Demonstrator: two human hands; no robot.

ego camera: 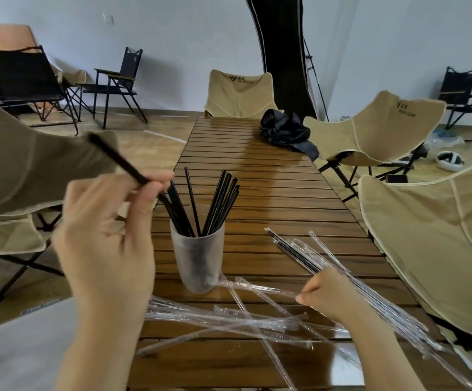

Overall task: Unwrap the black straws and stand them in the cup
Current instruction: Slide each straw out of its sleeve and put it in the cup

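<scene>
Black straw (116,159) pinched by left hand (105,238), right hand (330,297) pinching wrapper (257,287), chair (240,94) reading CLEAR

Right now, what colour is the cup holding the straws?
Frosted, translucent white. The cup shows best in the head view, the only one.

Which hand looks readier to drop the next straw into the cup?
Left. The left hand pinches a bare black straw close beside the cup, while the right hand is down at the table pinching a clear wrapper.
</scene>
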